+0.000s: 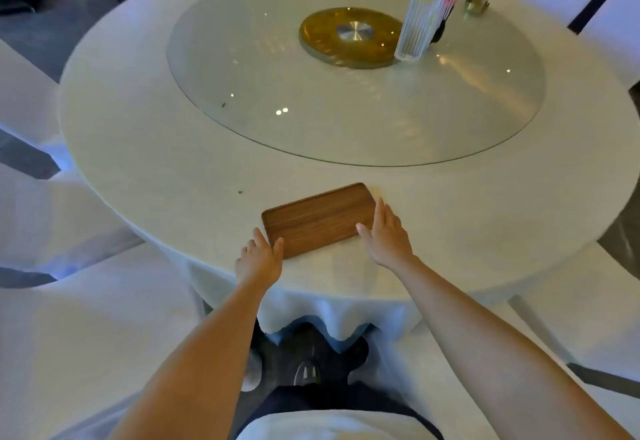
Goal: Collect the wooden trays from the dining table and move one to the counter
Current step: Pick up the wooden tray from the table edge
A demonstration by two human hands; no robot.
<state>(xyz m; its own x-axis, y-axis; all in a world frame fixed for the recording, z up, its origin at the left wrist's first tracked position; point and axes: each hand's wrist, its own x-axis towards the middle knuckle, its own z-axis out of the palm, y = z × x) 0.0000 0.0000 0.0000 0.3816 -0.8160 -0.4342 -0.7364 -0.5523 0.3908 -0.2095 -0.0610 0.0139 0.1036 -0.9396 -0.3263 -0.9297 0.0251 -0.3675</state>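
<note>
Tray (318, 219) of brown wood lies flat on the white bench (145, 148), lower centre of the frame. Left hand (259, 259) touches its lower-left corner and right hand (387, 235) its right end, fingers (380, 212) spread on both, neither closed around it.

Both bare forearms reach forward over the near edge of the table (138, 148). The left hand (259, 259) is spread flat, palm down, thumb angled inward. The right hand (386, 237) sits a little farther in, fingers extended together and thumb splayed toward the left hand.
</note>
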